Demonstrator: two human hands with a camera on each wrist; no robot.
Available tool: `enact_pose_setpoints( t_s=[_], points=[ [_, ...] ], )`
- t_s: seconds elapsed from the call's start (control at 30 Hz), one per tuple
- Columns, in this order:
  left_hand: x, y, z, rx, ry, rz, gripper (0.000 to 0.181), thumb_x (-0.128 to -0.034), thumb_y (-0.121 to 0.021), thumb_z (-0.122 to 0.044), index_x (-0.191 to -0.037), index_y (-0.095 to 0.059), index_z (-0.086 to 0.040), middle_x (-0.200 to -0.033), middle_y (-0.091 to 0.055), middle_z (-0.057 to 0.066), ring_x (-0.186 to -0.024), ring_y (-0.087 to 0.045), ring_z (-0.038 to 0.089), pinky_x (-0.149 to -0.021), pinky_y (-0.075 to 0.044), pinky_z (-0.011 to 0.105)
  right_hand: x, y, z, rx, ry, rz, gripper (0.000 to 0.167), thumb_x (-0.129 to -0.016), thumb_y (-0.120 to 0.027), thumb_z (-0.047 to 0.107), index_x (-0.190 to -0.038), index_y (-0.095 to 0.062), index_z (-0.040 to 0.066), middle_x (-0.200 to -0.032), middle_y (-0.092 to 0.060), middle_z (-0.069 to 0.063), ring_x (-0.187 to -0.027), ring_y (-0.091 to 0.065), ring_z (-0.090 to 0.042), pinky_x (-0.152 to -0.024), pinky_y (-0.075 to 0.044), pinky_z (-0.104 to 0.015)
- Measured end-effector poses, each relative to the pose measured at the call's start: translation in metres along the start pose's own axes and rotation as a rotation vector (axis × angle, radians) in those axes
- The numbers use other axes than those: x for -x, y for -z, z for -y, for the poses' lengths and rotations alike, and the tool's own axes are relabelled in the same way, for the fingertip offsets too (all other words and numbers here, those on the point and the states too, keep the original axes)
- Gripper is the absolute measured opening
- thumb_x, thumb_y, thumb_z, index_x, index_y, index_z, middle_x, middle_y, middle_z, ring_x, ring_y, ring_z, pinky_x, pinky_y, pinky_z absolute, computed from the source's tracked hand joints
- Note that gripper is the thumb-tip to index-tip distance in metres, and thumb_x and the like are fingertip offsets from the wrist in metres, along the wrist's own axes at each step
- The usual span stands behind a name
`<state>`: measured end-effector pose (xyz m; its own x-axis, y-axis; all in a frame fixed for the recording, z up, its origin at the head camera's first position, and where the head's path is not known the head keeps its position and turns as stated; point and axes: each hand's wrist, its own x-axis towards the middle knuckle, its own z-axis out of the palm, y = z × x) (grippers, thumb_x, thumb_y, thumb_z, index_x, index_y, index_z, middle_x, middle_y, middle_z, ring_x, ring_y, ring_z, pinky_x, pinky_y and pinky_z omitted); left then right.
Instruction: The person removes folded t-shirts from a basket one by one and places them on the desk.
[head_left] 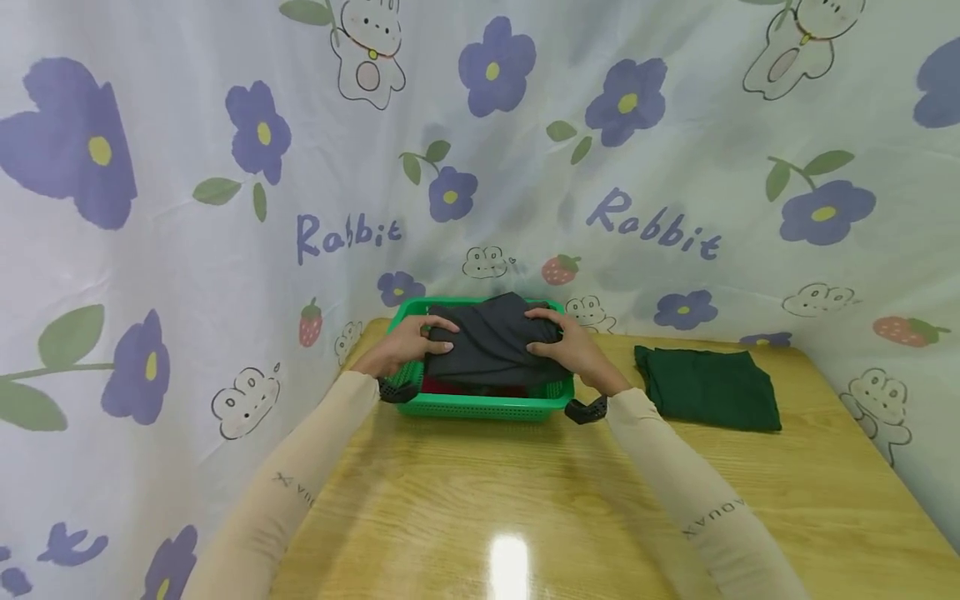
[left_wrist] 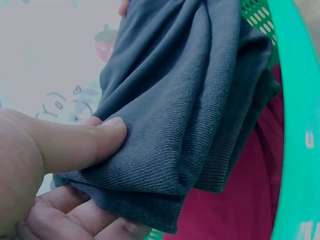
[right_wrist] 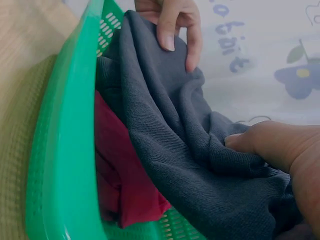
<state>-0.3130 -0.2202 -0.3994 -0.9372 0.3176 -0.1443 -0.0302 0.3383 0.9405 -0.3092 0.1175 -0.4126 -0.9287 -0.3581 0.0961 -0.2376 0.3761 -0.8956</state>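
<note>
A folded dark grey garment [head_left: 491, 342] with ribbed edges is held between both hands over a green plastic basket [head_left: 480, 407]. My left hand [head_left: 408, 343] pinches its left end, the thumb on top and fingers beneath, as the left wrist view shows. At the other end my right hand [head_left: 573, 346] grips the cloth, its thumb [right_wrist: 260, 145] pressing on the upper side; its fingers are mostly hidden in the right wrist view. Beneath the grey garment, a dark red cloth [left_wrist: 230, 210] lies in the basket.
To the right of the basket a folded dark green cloth [head_left: 708, 387] lies on the wooden table [head_left: 465, 483]. A patterned curtain [head_left: 510, 167] with flowers and rabbits hangs behind the table and along its left side.
</note>
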Motion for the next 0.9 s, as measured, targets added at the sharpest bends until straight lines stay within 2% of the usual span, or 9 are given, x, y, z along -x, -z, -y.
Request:
enact_pose_setpoints(
  t_s=[0.27, 0.5, 0.67, 0.9],
  points=[
    [-0.002, -0.008, -0.012, 0.009, -0.008, 0.018, 0.037, -0.097, -0.073, -0.008, -0.133, -0.068, -0.013, -0.13, -0.057, 0.02, -0.103, -0.067, 0.033, -0.082, -0.06, 0.043, 0.012, 0.016, 0.005, 0.022, -0.016, -0.03, 0.056, -0.094, -0.079, 0.028, -0.145, -0.056, 0.039, -0.163, -0.034, -0.01, -0.143, -0.042, -0.038, -0.108, -0.044, -0.058],
    [-0.002, -0.018, -0.024, 0.009, -0.051, 0.031, 0.036, -0.097, -0.073, -0.008, -0.132, -0.068, -0.013, -0.13, -0.056, 0.019, -0.104, -0.066, 0.033, -0.083, -0.059, 0.041, 0.022, 0.031, 0.01, 0.008, -0.002, -0.038, 0.055, -0.095, -0.078, 0.027, -0.144, -0.056, 0.039, -0.163, -0.032, -0.007, -0.144, -0.04, -0.037, -0.108, -0.043, -0.058],
    [-0.001, -0.028, -0.034, -0.036, -0.078, 0.042, 0.035, -0.0976, -0.073, -0.01, -0.132, -0.068, -0.014, -0.12, -0.06, 0.02, -0.1, -0.067, 0.033, -0.083, -0.059, 0.04, 0.032, 0.042, 0.012, 0.014, 0.003, -0.046, 0.057, -0.095, -0.078, 0.025, -0.147, -0.056, 0.036, -0.164, -0.032, -0.01, -0.142, -0.042, -0.038, -0.105, -0.046, -0.058],
    [-0.002, -0.044, -0.04, -0.023, -0.124, 0.078, 0.037, -0.0979, -0.072, -0.008, -0.134, -0.067, -0.011, -0.119, -0.064, 0.02, -0.099, -0.068, 0.032, -0.083, -0.059, 0.04, 0.049, 0.057, 0.007, 0.028, 0.021, -0.049, 0.057, -0.096, -0.078, 0.028, -0.147, -0.055, 0.038, -0.164, -0.032, -0.007, -0.139, -0.046, -0.037, -0.101, -0.049, -0.056]
  ],
)
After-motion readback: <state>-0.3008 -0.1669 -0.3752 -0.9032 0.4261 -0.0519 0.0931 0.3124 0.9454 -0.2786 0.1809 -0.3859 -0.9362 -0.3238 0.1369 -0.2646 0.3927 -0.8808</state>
